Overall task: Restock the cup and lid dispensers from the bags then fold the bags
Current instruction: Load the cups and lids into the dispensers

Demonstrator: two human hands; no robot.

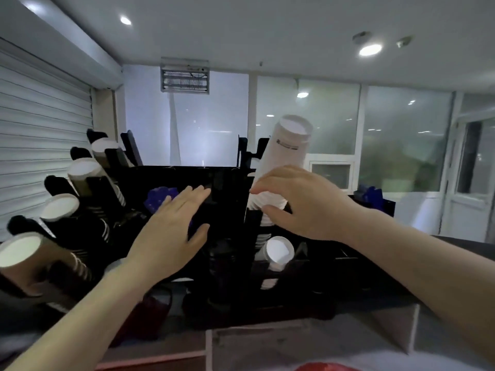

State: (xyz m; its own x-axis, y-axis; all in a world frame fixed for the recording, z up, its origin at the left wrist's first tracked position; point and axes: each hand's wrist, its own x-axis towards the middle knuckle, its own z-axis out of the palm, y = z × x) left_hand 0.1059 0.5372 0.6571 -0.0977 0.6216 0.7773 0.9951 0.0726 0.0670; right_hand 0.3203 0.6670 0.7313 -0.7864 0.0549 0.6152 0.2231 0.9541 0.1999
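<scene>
Several brown cup stacks (pixel 83 175) leftward; left hand (pixel 171 231) open-flat, right hand (pixel 302 202) apparently around white cup stack (pixel 286 148).

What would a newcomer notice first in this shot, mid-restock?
The tall white cup stack leaning at centre right, held low by the right hand over the black dispenser rack. The left hand hovers flat and open beside it. At far left, brown cup stacks slant out in a row.

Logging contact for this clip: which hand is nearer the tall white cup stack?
Right. The right hand grips the white cup stack low down; the left hand is open, apart to its left, in front of the black dispenser.
</scene>
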